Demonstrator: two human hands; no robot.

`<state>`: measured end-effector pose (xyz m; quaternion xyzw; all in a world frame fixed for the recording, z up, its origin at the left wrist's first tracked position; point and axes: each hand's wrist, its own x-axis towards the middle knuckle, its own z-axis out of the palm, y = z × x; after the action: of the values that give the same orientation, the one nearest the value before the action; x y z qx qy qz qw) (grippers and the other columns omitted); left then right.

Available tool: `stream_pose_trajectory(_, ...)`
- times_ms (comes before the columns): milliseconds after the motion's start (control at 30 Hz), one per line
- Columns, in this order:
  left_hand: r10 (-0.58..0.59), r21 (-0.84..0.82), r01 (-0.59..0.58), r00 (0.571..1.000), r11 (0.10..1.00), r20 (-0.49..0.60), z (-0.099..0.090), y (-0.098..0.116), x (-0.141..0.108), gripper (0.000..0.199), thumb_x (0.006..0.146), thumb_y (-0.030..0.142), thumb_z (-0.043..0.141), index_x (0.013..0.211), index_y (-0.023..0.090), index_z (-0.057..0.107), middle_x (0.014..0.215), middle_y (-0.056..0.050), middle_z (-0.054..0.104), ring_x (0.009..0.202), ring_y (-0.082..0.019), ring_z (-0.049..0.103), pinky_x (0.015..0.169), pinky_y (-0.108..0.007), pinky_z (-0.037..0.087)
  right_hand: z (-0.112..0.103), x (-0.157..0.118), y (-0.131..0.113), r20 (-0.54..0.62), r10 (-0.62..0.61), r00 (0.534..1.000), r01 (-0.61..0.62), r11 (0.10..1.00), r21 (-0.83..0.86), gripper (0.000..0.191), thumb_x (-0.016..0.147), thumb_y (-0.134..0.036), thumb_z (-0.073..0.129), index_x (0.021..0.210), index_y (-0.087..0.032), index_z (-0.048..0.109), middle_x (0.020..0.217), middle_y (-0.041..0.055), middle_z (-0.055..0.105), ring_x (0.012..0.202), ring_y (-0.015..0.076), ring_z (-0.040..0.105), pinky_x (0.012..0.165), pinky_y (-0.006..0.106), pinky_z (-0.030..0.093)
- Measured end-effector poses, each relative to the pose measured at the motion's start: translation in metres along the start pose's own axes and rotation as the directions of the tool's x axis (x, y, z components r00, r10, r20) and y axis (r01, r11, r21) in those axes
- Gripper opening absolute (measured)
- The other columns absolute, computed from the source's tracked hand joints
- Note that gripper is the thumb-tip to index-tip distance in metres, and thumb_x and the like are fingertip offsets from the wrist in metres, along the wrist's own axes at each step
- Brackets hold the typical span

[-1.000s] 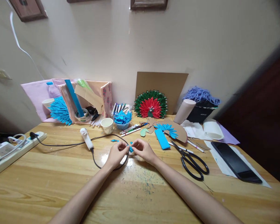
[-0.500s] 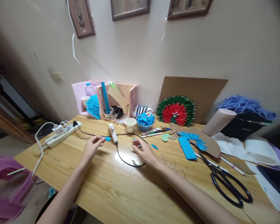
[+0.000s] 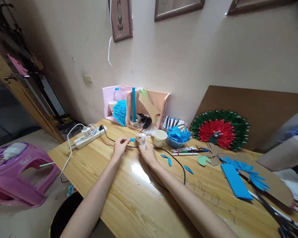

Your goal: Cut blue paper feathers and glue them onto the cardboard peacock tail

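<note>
My left hand pinches a small blue paper strip over the wooden table. Close beside it on the right, my right hand is wrapped round the white glue gun, whose black cord loops over the table to the right. Three small blue paper pieces lie to the right of my right hand. Just behind it stand a white paper cup and a bowl of blue paper pieces.
At the left table edge lies a white power strip. Black scissors, a folded blue paper and a cardboard shape are at the right. A red and green paper fan leans at the back.
The view has turned left. My right hand has moved left and closed round the glue gun, which stood untouched on the table before. My left hand stays at the blue strip.
</note>
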<state>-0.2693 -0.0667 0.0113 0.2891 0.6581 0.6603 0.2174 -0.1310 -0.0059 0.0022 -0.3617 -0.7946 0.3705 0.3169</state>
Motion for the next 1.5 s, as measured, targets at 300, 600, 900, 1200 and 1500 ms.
stream_pose_trajectory(300, 0.038, 0.010, -0.040, 0.993, 0.999, 0.110, 0.012, -0.004, -0.008, 0.022, 0.058, 0.032, 0.068, 0.067, 0.012, 0.063, 0.068, -0.006, 0.065, 0.066, -0.016, 0.059, 0.063, -0.026, 0.045, -0.047, -0.068, 0.019, 0.034, 0.042, 0.999, -0.049, 0.963, 0.265, 0.027, 0.080, -0.039, 0.046, 0.089, -0.018, 0.060, 0.086, 0.0062, 0.062, 0.080, 0.0207, 0.056, 0.073, 0.032, 0.043)
stream_pose_trajectory(600, -0.025, 0.064, 0.013, 0.981, 0.998, 0.194, 0.017, -0.010, -0.014, 0.017, 0.059, 0.027, 0.067, 0.065, 0.012, 0.063, 0.062, -0.005, 0.065, 0.055, -0.014, 0.058, 0.048, -0.022, 0.043, -0.043, -0.073, 0.027, 0.096, 0.118, 0.988, -0.138, 0.960, 0.243, 0.021, 0.076, -0.035, 0.046, 0.080, -0.016, 0.057, 0.071, 0.0041, 0.059, 0.061, 0.0177, 0.053, 0.054, 0.028, 0.041)
stream_pose_trajectory(900, -0.087, 0.029, 0.082, 0.965, 0.996, 0.247, 0.017, -0.001, -0.019, 0.021, 0.058, 0.028, 0.068, 0.068, 0.011, 0.062, 0.064, -0.005, 0.064, 0.051, -0.012, 0.055, 0.043, -0.021, 0.041, -0.044, -0.073, 0.025, 0.088, 0.150, 0.985, -0.167, 0.958, 0.232, 0.022, 0.075, -0.036, 0.048, 0.080, -0.016, 0.056, 0.072, 0.0038, 0.058, 0.062, 0.0174, 0.052, 0.056, 0.028, 0.040)
stream_pose_trajectory(1200, -0.112, 0.034, 0.107, 0.960, 0.994, 0.258, 0.016, 0.006, -0.022, 0.024, 0.054, 0.030, 0.070, 0.067, 0.011, 0.063, 0.062, -0.005, 0.064, 0.054, -0.014, 0.056, 0.046, -0.022, 0.042, -0.046, -0.072, 0.019, 0.090, 0.137, 0.986, -0.153, 0.966, 0.210, 0.020, 0.074, -0.030, 0.047, 0.083, -0.015, 0.057, 0.073, 0.0028, 0.059, 0.065, 0.0170, 0.053, 0.059, 0.026, 0.040)
stream_pose_trajectory(1500, -0.095, 0.041, 0.087, 0.955, 0.995, 0.282, 0.014, 0.000, -0.020, 0.025, 0.056, 0.032, 0.070, 0.069, 0.011, 0.064, 0.064, -0.005, 0.064, 0.057, -0.014, 0.057, 0.045, -0.021, 0.044, -0.045, -0.072, 0.021, 0.050, 0.106, 0.993, -0.114, 0.979, 0.170, 0.020, 0.074, -0.029, 0.047, 0.083, -0.016, 0.059, 0.075, 0.0024, 0.062, 0.068, 0.0181, 0.055, 0.063, 0.027, 0.042)
